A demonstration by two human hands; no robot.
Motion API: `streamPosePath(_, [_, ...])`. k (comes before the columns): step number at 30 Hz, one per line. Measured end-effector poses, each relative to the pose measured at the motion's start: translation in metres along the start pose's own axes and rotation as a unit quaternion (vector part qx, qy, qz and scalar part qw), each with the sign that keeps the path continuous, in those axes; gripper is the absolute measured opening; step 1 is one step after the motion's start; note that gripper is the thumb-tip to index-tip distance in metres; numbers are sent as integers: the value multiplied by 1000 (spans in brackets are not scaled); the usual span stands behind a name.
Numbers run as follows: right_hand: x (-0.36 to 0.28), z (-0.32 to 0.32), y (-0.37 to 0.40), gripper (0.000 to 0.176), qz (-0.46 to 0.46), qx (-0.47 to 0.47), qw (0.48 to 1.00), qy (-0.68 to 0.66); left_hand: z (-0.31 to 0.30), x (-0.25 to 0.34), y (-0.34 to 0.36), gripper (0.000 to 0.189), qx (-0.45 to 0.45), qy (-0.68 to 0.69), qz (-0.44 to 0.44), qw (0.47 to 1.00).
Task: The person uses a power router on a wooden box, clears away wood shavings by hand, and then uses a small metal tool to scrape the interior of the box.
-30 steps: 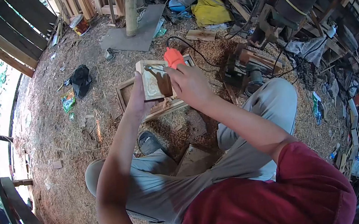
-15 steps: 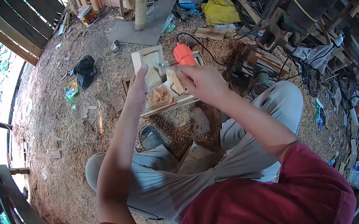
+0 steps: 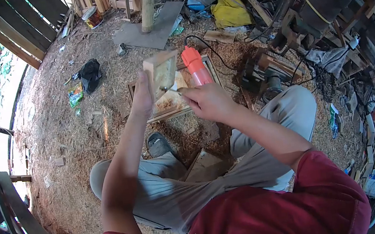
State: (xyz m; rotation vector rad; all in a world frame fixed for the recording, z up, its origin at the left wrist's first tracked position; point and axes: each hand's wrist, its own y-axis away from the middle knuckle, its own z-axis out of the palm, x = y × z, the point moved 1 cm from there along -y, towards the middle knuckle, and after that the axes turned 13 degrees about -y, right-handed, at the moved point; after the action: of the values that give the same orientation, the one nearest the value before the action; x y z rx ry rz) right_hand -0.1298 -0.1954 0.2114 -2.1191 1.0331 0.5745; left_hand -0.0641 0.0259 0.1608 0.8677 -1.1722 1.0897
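My left hand (image 3: 142, 94) is closed on the left side of a small wooden frame (image 3: 165, 72) with a pale recessed panel. It holds the piece tilted up above a larger wooden frame (image 3: 155, 116) on the ground. My right hand (image 3: 209, 102) pinches a slim, light-handled tool (image 3: 172, 90) like a small brush, its dark tip at the panel's lower edge. An orange power tool (image 3: 193, 61) rests on the larger frame, just beyond my right hand, its black cord running back. Wood shavings (image 3: 166, 103) lie inside the larger frame.
Sawdust covers the ground. A wooden post (image 3: 148, 7) stands ahead on a grey sheet (image 3: 133, 36). A black bag (image 3: 90, 75) lies at left, a yellow cloth (image 3: 231, 10) at the back. Machinery (image 3: 268, 77) and scrap wood crowd the right side.
The small frame has tilted more upright and shifted slightly right in my left hand. My right hand has moved down with the slim tool, whose tip now sits lower on the panel.
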Motion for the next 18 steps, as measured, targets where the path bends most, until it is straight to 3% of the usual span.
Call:
streamPosePath(2, [-3,5,-2,10,-47,57,994,-82,-7,-9,-2,73,2,-13,-1,1000])
streamPosePath(5, [0,-8,-7,12,9,72,997,1,-9,-18,-5,72,15,19,-8,1000])
streamPosePath(6, [7,-6,-4,13,23,29,997,75,-2,-9,-1,73,11,22,2,1000])
streamPosePath(9, [4,12,5,13,-21,52,998,-3,12,11,4,74,12,23,13,1000])
streamPosePath(10, [1,10,0,14,-80,68,992,-74,13,14,5,74,18,21,11,1000])
streamPosePath(13, [-2,-12,-9,14,-16,76,997,0,12,9,4,76,35,51,1,998])
streamPosePath(18, [14,2,-3,20,-36,66,997,35,13,3,-5,77,15,16,24,999])
